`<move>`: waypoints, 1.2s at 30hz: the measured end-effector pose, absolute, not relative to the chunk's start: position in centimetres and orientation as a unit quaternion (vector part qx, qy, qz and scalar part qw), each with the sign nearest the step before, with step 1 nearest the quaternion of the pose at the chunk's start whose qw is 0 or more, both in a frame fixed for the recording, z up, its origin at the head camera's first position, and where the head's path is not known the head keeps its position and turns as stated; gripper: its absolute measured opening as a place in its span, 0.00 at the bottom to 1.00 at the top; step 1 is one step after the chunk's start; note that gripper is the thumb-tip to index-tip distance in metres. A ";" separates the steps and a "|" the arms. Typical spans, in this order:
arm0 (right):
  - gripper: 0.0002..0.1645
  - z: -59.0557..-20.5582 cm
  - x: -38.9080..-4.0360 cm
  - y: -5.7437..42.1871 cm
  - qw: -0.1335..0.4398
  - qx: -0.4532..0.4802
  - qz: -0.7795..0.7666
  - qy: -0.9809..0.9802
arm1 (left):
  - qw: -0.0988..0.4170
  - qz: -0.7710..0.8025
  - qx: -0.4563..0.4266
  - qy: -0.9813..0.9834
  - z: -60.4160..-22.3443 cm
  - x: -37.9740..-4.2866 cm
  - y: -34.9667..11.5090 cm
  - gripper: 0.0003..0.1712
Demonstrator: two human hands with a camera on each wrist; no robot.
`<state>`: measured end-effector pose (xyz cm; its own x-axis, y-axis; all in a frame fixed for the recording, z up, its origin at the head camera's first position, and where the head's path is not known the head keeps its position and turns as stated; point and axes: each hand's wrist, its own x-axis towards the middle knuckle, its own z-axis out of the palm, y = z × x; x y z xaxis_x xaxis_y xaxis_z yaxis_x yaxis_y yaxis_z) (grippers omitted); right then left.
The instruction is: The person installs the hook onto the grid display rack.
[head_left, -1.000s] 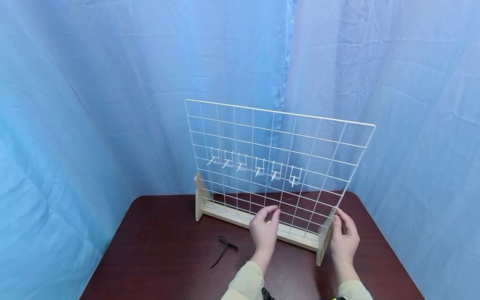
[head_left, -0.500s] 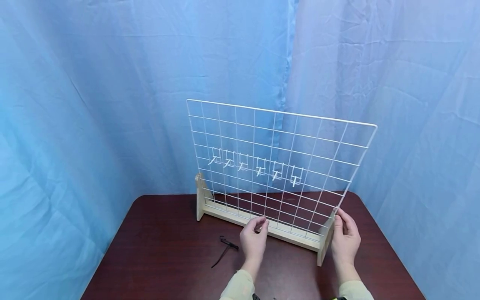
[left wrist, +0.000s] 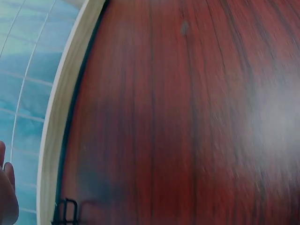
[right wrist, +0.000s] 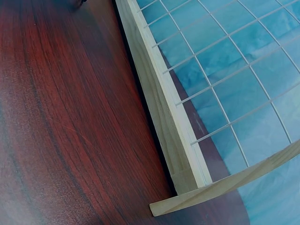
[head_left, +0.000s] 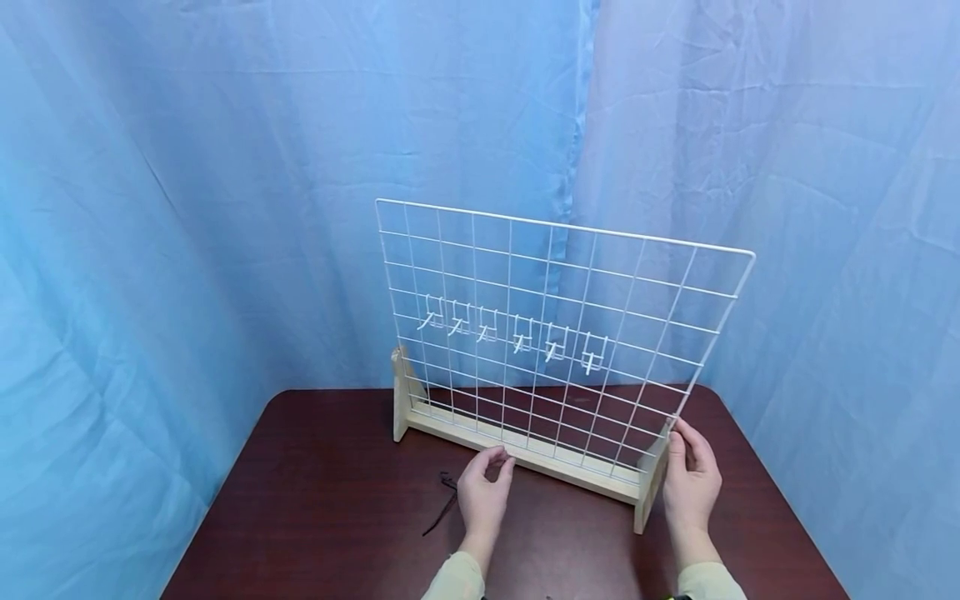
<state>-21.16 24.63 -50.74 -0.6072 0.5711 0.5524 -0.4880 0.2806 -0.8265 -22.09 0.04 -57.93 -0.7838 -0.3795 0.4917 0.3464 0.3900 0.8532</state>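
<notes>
A white wire grid panel (head_left: 525, 275) stands upright in a pale wooden stand (head_left: 585, 477). Several white hooks (head_left: 555, 346) hang in a row across the grid. My right hand (head_left: 692, 479) pinches the stand's right end piece, near the grid's side wire. On the table in front lies a black hook (head_left: 442, 517), partly covered by my left hand (head_left: 483, 500) in the head view. The left fingers are loosely bent toward the thumb, with nothing visible between them. In the left wrist view, part of the black hook (left wrist: 70, 211) shows at the bottom left.
Everything stands on a dark red-brown wooden table (head_left: 315, 517) with rounded far corners. Light blue curtains (head_left: 225, 208) hang behind it and along both sides. The stand's left end piece (head_left: 402, 400) rises near the table's far side.
My left hand has moved left and toward the near side, from in front of the grid to over the black hook. The right hand has stayed at the stand's right end.
</notes>
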 end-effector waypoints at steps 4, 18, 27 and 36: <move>0.15 -50.7 -21.1 24.6 0.439 -0.036 0.600 -0.668 | 0.328 -0.539 0.022 -0.775 -58.7 -22.1 -1.3 0.11; 0.15 -50.7 -21.1 24.6 0.446 -0.031 0.594 -0.669 | 0.328 -0.531 0.033 -0.781 -60.6 -21.5 -4.9 0.14; 0.15 -50.8 -21.1 24.8 0.446 -0.032 0.604 -0.660 | 0.325 -0.503 0.037 -0.800 -61.6 -21.3 -7.0 0.16; 0.15 -50.8 -21.2 24.8 0.441 -0.027 0.605 -0.662 | 0.343 -0.491 0.044 -0.799 -62.6 -21.0 -8.9 0.18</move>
